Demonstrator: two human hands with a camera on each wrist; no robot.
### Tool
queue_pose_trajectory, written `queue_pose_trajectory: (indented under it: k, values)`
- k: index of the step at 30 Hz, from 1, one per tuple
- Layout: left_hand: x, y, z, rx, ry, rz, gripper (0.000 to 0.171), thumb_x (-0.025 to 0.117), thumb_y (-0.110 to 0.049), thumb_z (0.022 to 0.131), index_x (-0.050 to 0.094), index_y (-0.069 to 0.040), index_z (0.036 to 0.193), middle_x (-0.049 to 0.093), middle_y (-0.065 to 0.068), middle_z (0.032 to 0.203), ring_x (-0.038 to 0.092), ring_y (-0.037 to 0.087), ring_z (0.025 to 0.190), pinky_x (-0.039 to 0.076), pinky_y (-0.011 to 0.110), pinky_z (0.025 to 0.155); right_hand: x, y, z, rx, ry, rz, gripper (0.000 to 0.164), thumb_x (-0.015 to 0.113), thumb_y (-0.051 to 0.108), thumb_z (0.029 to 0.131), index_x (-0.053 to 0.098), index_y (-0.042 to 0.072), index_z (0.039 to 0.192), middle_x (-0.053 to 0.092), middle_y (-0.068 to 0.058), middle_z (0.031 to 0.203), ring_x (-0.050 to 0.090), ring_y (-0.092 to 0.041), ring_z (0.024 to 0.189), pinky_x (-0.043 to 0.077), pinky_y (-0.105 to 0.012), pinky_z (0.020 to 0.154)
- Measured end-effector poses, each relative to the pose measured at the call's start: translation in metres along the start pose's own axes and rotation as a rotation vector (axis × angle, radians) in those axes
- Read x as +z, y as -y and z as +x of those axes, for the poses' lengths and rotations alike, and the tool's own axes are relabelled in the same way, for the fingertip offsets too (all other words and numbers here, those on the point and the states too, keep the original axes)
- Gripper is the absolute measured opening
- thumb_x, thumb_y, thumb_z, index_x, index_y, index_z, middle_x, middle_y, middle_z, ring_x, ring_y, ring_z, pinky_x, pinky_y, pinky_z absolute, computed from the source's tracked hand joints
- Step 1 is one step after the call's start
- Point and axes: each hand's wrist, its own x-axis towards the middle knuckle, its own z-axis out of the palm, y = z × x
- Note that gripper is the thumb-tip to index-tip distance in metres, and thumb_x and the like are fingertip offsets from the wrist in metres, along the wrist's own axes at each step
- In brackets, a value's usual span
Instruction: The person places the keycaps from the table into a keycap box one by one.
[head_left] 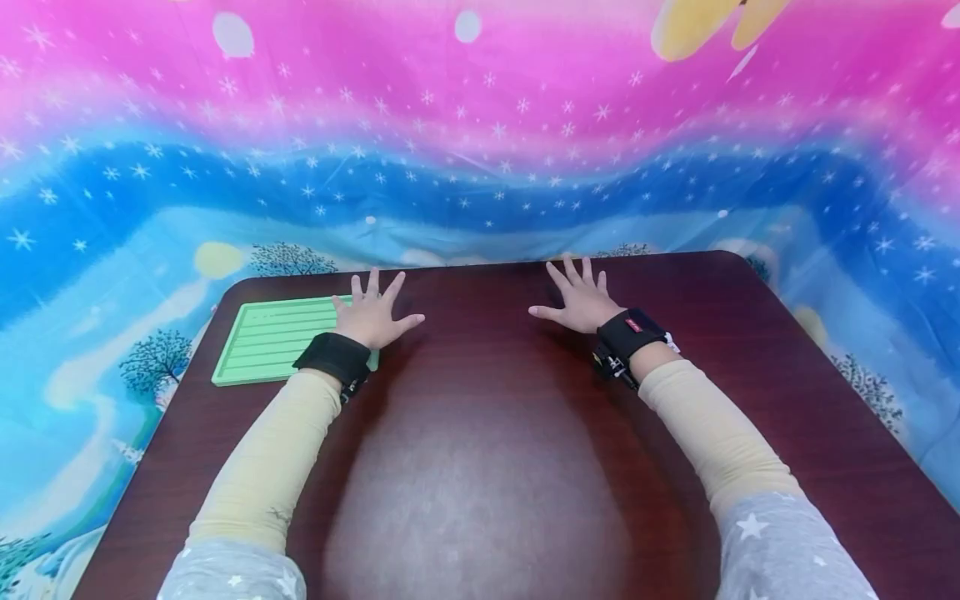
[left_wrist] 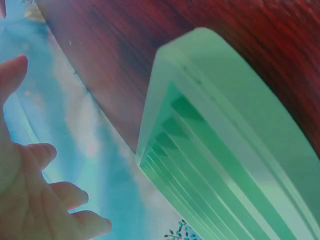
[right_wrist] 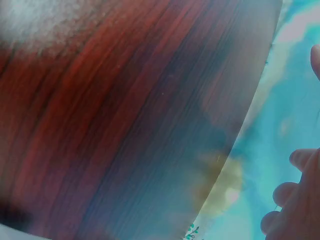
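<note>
My left hand (head_left: 368,318) is spread, fingers apart, over the right end of a light green ribbed tray (head_left: 262,342), and it holds nothing. In the left wrist view the tray (left_wrist: 210,165) shows its raised rim and parallel ridges, with the left hand (left_wrist: 35,195) apart from it. The right hand (head_left: 581,302) is likewise spread above the far part of the table, with no object in it. Only some fingertips and an edge of the right hand (right_wrist: 300,200) appear in the right wrist view.
A dark reddish-brown wooden table (head_left: 480,375) with rounded far corners stretches below both arms. Behind it and along its sides hangs a pink and blue cloth (head_left: 450,150) printed with snowflakes and trees. Black straps (head_left: 330,356) with small cameras circle both wrists.
</note>
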Motion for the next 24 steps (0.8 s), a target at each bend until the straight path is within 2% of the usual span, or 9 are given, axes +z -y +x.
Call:
queue_pose_trajectory:
  k: [3,6,10,14,18,22,24]
  values:
    - [-0.003,0.007,-0.003,0.014,0.014,-0.012,0.088,0.051,-0.059,0.101,0.014,-0.015,0.167,0.002,0.027,0.167,0.003,0.055,0.150,0.009,0.077,0.111,0.000,0.002,-0.001,-0.008,0.004,-0.011,0.099,0.056,0.063,0.098,0.008,0.011,0.167,-0.010,-0.020,0.169,-0.018,-0.047,0.150,-0.008,-0.068,0.115]
    - [-0.008,0.015,-0.007,0.038,0.005,-0.016,0.083,0.052,-0.054,0.102,0.019,-0.011,0.166,0.010,0.028,0.166,0.012,0.056,0.148,0.022,0.073,0.110,-0.001,0.002,-0.001,-0.016,0.009,-0.024,0.099,0.054,0.065,0.098,0.008,0.012,0.167,-0.010,-0.020,0.169,-0.017,-0.047,0.150,-0.006,-0.068,0.115]
    - [-0.018,0.024,-0.012,0.062,-0.041,-0.041,0.078,0.056,-0.048,0.103,0.028,-0.007,0.163,0.019,0.029,0.164,0.021,0.056,0.146,0.035,0.070,0.105,-0.004,0.000,-0.001,-0.011,0.008,-0.020,0.098,0.054,0.065,0.098,0.007,0.012,0.167,-0.010,-0.019,0.169,-0.017,-0.048,0.150,-0.006,-0.068,0.116]
    - [-0.025,0.033,-0.016,0.089,-0.069,-0.085,0.071,0.057,-0.042,0.104,0.036,-0.003,0.159,0.032,0.028,0.160,0.033,0.051,0.143,0.038,0.065,0.106,-0.005,-0.003,-0.001,-0.001,0.010,-0.016,0.098,0.055,0.065,0.098,0.009,0.011,0.167,-0.010,-0.019,0.169,-0.016,-0.049,0.150,-0.006,-0.068,0.116]
    - [-0.031,0.045,-0.020,0.109,-0.101,-0.126,0.062,0.058,-0.033,0.104,0.044,-0.001,0.154,0.054,0.028,0.143,0.055,0.046,0.125,0.045,0.059,0.100,-0.002,-0.006,0.000,-0.006,0.013,-0.033,0.100,0.054,0.068,0.097,0.011,0.011,0.167,-0.009,-0.020,0.169,-0.014,-0.050,0.150,-0.003,-0.068,0.116]
    - [-0.036,0.057,-0.025,0.101,-0.125,-0.147,0.053,0.059,-0.027,0.103,0.052,0.000,0.148,0.062,0.028,0.133,0.062,0.046,0.111,0.049,0.058,0.090,-0.001,-0.010,0.002,-0.010,0.008,-0.042,0.101,0.053,0.069,0.096,0.011,0.011,0.167,-0.008,-0.020,0.169,-0.014,-0.050,0.150,-0.003,-0.069,0.116]
    - [-0.039,0.063,-0.027,0.096,-0.128,-0.154,0.050,0.059,-0.025,0.103,0.056,0.001,0.145,0.062,0.027,0.133,0.065,0.045,0.107,0.051,0.055,0.084,-0.001,-0.010,0.002,-0.010,0.012,-0.035,0.101,0.055,0.068,0.096,0.011,0.011,0.166,-0.007,-0.021,0.169,-0.014,-0.050,0.150,-0.004,-0.068,0.116]
